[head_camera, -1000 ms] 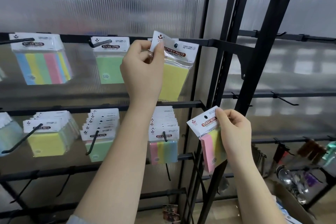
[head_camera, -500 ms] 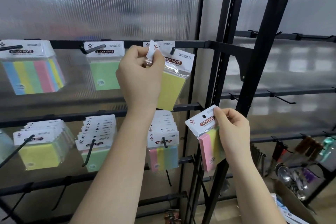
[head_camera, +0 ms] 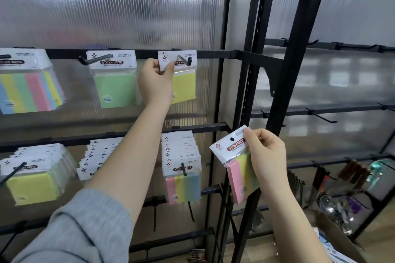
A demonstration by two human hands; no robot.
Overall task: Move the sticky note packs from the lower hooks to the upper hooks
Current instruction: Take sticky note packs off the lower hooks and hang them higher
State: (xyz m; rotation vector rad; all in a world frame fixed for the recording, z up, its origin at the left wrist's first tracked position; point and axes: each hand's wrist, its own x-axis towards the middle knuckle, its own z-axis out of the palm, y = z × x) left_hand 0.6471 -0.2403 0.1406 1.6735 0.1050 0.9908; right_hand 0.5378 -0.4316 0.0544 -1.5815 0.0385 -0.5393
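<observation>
Now: left hand [head_camera: 157, 83] pinches hooked yellow pack [head_camera: 184, 86] | right hand [head_camera: 267, 162] grips pink-yellow-green pack [head_camera: 237, 179]

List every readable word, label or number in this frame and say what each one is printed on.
"STICKY NOTE": white header card of the pink, yellow and green pack held in the right hand.
"STICKY NOTE": header of the green pack on an upper hook.
"STICKY NOTE", partly covered: yellow pack pinched by the left hand.
"STICKY NOTE": front striped pack on a lower hook.
Small print and logos on all headers: too small to read.
</observation>
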